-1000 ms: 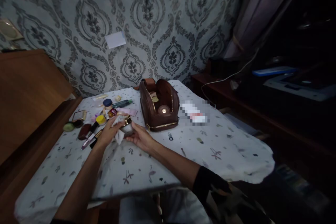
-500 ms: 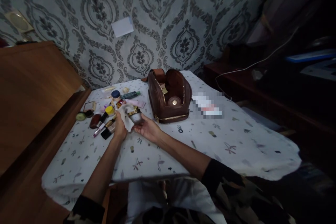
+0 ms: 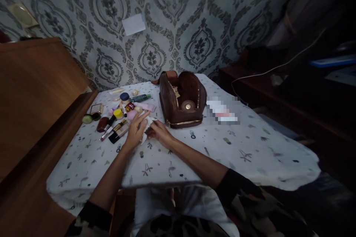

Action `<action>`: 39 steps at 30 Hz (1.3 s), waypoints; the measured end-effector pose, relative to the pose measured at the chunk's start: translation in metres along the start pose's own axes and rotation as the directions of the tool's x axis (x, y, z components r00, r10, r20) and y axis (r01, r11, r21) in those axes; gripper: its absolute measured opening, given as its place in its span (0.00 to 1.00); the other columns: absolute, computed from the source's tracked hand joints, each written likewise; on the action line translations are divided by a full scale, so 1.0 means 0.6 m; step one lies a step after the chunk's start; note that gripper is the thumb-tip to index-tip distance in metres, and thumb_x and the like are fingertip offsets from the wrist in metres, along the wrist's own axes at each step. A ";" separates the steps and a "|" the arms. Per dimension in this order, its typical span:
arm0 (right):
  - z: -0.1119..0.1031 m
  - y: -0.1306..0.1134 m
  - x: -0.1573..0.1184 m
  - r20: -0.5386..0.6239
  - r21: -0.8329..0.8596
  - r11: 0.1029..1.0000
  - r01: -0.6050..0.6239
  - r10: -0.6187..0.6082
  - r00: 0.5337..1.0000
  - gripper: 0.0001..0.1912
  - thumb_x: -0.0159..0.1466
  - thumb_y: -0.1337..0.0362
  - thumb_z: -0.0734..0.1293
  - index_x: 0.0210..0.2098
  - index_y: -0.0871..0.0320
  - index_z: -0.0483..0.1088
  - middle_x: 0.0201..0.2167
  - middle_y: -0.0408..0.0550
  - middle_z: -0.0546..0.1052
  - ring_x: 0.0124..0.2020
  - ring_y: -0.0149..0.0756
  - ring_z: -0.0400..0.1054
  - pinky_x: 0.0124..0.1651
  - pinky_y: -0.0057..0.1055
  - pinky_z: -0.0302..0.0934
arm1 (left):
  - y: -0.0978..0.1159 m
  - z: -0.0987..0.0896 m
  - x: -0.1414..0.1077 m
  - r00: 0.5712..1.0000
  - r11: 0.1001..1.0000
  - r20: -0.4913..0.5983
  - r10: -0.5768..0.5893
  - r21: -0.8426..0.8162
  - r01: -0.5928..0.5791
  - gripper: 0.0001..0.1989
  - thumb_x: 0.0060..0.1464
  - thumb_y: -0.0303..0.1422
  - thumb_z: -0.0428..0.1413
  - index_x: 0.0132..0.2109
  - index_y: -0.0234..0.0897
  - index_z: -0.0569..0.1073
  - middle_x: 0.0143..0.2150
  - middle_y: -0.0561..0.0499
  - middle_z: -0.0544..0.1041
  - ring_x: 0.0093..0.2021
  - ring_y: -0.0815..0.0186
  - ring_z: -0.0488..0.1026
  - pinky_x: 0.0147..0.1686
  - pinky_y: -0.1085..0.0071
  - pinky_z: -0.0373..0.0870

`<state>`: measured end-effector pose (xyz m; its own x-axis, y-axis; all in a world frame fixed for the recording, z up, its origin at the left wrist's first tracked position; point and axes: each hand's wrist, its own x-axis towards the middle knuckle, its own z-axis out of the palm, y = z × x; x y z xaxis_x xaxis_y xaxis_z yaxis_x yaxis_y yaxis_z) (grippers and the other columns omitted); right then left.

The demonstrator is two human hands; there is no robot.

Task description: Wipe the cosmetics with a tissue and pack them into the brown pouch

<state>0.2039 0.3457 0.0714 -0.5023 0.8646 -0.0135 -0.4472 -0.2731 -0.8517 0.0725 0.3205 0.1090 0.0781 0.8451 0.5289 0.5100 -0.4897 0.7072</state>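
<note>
My left hand [image 3: 135, 130] presses a crumpled white wipe [image 3: 149, 121] with its fingers, in the middle of the table. Close against it, my right hand [image 3: 161, 134] is curled round the small cosmetic jar, which the fingers and the wipe now mostly hide. Just left of my hands lie a pink egg-shaped sponge [image 3: 131, 114], a bottle with a black cap [image 3: 118, 133] and a yellow-lidded pot [image 3: 118, 113]. A pink tube [image 3: 146, 107] rests just beyond the fingers. Right of them stands a brown leather bag [image 3: 182, 100], unzipped, with something yellowish inside.
More cosmetics spread to the left: a blue-lidded jar [image 3: 124, 97], a green tube [image 3: 140, 98], a brown oval item [image 3: 102, 124] and a compact [image 3: 96, 109]. A blurred-out item [image 3: 222, 111] lies right of the bag. A wooden cabinet [image 3: 36, 92] borders the left side.
Both hands have turned and come closer together; the wipe now covers the jar, whose gold lid no longer shows. The pink sponge has come into sight. The view has shifted slightly.
</note>
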 end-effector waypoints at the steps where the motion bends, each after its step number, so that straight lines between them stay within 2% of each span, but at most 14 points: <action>1: -0.001 0.002 -0.002 0.018 -0.089 0.995 0.035 -0.034 0.999 0.18 0.60 0.53 0.68 0.44 0.55 0.64 0.25 0.39 0.72 0.23 0.30 0.68 0.25 0.25 0.61 | 0.002 -0.002 0.001 1.000 1.000 -0.010 -0.015 -0.026 0.015 0.20 0.62 0.42 0.51 0.57 0.43 0.75 0.56 0.45 0.74 0.59 0.56 0.67 0.63 0.56 0.56; 3: -0.002 0.003 -0.006 0.059 -0.284 0.948 0.142 -0.131 0.990 0.20 0.60 0.51 0.67 0.46 0.56 0.66 0.28 0.42 0.73 0.26 0.32 0.69 0.29 0.29 0.63 | 0.004 -0.006 0.003 0.997 0.994 -0.028 -0.067 -0.083 0.065 0.18 0.61 0.41 0.52 0.53 0.42 0.77 0.53 0.45 0.77 0.56 0.55 0.70 0.60 0.58 0.59; 7: -0.006 0.004 -0.011 0.169 -0.575 0.711 0.404 -0.380 0.909 0.23 0.59 0.57 0.70 0.51 0.57 0.67 0.44 0.49 0.73 0.47 0.41 0.67 0.53 0.41 0.61 | -0.002 -0.009 0.004 0.976 0.953 -0.002 -0.218 -0.214 0.213 0.14 0.56 0.41 0.57 0.43 0.37 0.81 0.43 0.46 0.81 0.47 0.57 0.74 0.52 0.64 0.65; 9: -0.008 0.006 -0.011 0.213 -0.634 0.632 0.445 -0.411 0.887 0.23 0.58 0.58 0.70 0.52 0.57 0.67 0.47 0.51 0.71 0.49 0.43 0.64 0.55 0.43 0.59 | -0.011 -0.009 0.004 0.949 0.903 0.016 -0.314 -0.305 0.303 0.14 0.53 0.42 0.59 0.40 0.36 0.81 0.38 0.47 0.81 0.40 0.59 0.75 0.45 0.67 0.68; 12: -0.009 0.008 -0.010 0.242 -0.673 0.592 0.444 -0.391 0.888 0.22 0.58 0.58 0.71 0.50 0.57 0.68 0.45 0.52 0.70 0.46 0.43 0.64 0.52 0.42 0.60 | -0.022 -0.008 0.006 0.879 0.784 -0.008 -0.477 -0.455 0.421 0.18 0.51 0.45 0.59 0.38 0.34 0.80 0.30 0.50 0.80 0.31 0.63 0.75 0.34 0.70 0.69; 16: -0.001 0.004 -0.014 0.237 -0.581 0.666 0.468 -0.412 0.880 0.26 0.58 0.57 0.70 0.54 0.56 0.65 0.52 0.53 0.69 0.53 0.43 0.64 0.56 0.40 0.59 | -0.024 -0.013 0.012 0.809 0.673 -0.067 -0.584 -0.598 0.436 0.25 0.48 0.53 0.59 0.41 0.34 0.78 0.34 0.48 0.81 0.36 0.60 0.77 0.36 0.69 0.71; 19: 0.009 -0.006 -0.020 0.160 -0.444 0.804 0.396 -0.364 0.918 0.28 0.58 0.55 0.70 0.55 0.55 0.65 0.56 0.52 0.68 0.51 0.40 0.66 0.50 0.34 0.63 | -0.016 -0.022 0.013 0.835 0.614 0.024 -0.550 -0.666 0.423 0.32 0.52 0.58 0.52 0.50 0.37 0.75 0.44 0.45 0.80 0.45 0.57 0.77 0.42 0.64 0.74; 21: 0.013 -0.012 -0.023 0.114 -0.371 0.874 0.314 -0.293 0.949 0.28 0.58 0.53 0.70 0.55 0.54 0.64 0.56 0.51 0.69 0.41 0.36 0.69 0.40 0.30 0.65 | -0.012 -0.028 0.011 0.868 0.623 0.073 -0.491 -0.668 0.408 0.31 0.50 0.53 0.58 0.56 0.41 0.71 0.50 0.46 0.78 0.50 0.55 0.75 0.45 0.62 0.73; 24: 0.011 -0.016 -0.022 0.048 -0.330 0.915 0.232 -0.229 0.972 0.29 0.57 0.52 0.71 0.55 0.53 0.65 0.47 0.48 0.74 0.27 0.28 0.66 0.29 0.27 0.61 | -0.013 -0.031 0.007 0.887 0.656 0.086 -0.454 -0.641 0.398 0.36 0.40 0.39 0.67 0.58 0.44 0.69 0.54 0.49 0.76 0.52 0.55 0.74 0.48 0.63 0.72; 27: 0.003 -0.013 -0.015 -0.038 -0.312 0.933 0.180 -0.201 0.979 0.28 0.56 0.52 0.72 0.53 0.54 0.66 0.33 0.43 0.74 0.24 0.29 0.64 0.27 0.27 0.60 | -0.026 -0.027 0.008 0.850 0.629 0.076 -0.521 -0.640 0.442 0.25 0.40 0.37 0.65 0.48 0.36 0.75 0.42 0.47 0.79 0.43 0.57 0.77 0.41 0.66 0.74; 29: -0.001 -0.011 -0.010 -0.085 -0.273 0.951 0.145 -0.174 0.981 0.28 0.56 0.51 0.72 0.52 0.54 0.66 0.29 0.42 0.73 0.23 0.30 0.65 0.27 0.28 0.60 | -0.037 -0.025 0.010 0.830 0.616 0.035 -0.557 -0.653 0.441 0.16 0.42 0.37 0.63 0.40 0.34 0.76 0.34 0.49 0.79 0.37 0.60 0.77 0.37 0.69 0.73; 31: -0.002 -0.010 -0.007 -0.121 -0.224 0.965 0.137 -0.167 0.978 0.27 0.55 0.51 0.72 0.51 0.53 0.67 0.30 0.42 0.74 0.23 0.30 0.66 0.27 0.28 0.61 | -0.047 -0.025 0.013 0.815 0.622 -0.040 -0.578 -0.668 0.409 0.14 0.44 0.37 0.62 0.38 0.35 0.75 0.34 0.50 0.79 0.36 0.63 0.77 0.36 0.71 0.73; 35: 0.001 -0.015 -0.008 -0.148 -0.141 0.981 0.131 -0.152 0.977 0.27 0.54 0.51 0.73 0.50 0.53 0.67 0.31 0.42 0.73 0.24 0.30 0.68 0.27 0.28 0.62 | -0.059 -0.035 0.016 0.730 0.703 -0.263 -0.631 -0.591 0.395 0.20 0.50 0.47 0.60 0.44 0.37 0.75 0.38 0.50 0.80 0.41 0.61 0.78 0.41 0.69 0.74; 39: 0.007 -0.023 -0.014 -0.091 -0.070 0.994 0.089 -0.095 0.991 0.25 0.55 0.50 0.72 0.47 0.54 0.67 0.30 0.42 0.74 0.23 0.30 0.69 0.23 0.26 0.59 | -0.061 -0.038 0.017 0.708 0.725 -0.324 -0.628 -0.573 0.381 0.26 0.54 0.54 0.55 0.50 0.39 0.74 0.49 0.47 0.79 0.50 0.59 0.76 0.45 0.67 0.75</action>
<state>0.2110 0.3406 0.0857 -0.3877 0.9216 0.0199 -0.4373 -0.1649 -0.8841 0.0352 0.3418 0.0993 -0.5423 0.8361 0.0820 -0.0916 -0.1559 0.9835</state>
